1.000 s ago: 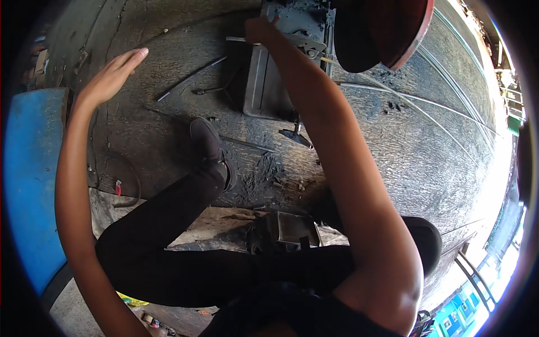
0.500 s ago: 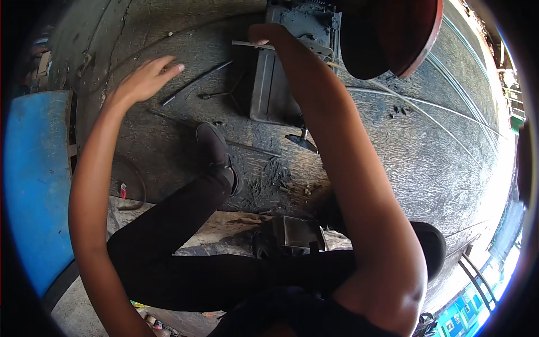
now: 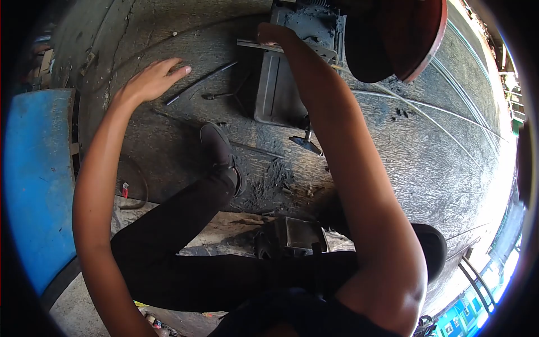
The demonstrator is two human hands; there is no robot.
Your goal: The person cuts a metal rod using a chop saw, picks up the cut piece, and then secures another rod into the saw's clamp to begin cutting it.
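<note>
My left hand (image 3: 154, 81) hovers over the dark wooden boards with its fingers apart and nothing in it. Just to its right lies a thin metal rod (image 3: 201, 83). My right hand (image 3: 275, 35) is closed at a flat metal bar (image 3: 250, 44), which lies across a grey metal machine base (image 3: 273, 92). My wrist and forearm hide part of that grip. Black grit covers the upper part of the base. A T-shaped screw handle (image 3: 306, 144) sticks out at its near end. To the right of the base is a large round guard (image 3: 432, 45) with a red outer face.
My shoe (image 3: 216, 146) rests on the boards beside another rod (image 3: 255, 149). A small box-like metal piece (image 3: 303, 233) sits between my legs. Long thin rods (image 3: 432, 104) run off to the right. A blue panel (image 3: 39, 185) stands at the left.
The whole view has shifted slightly, so things sit a little further right. My left hand has moved slightly right, still open. My right hand stays at the metal bar.
</note>
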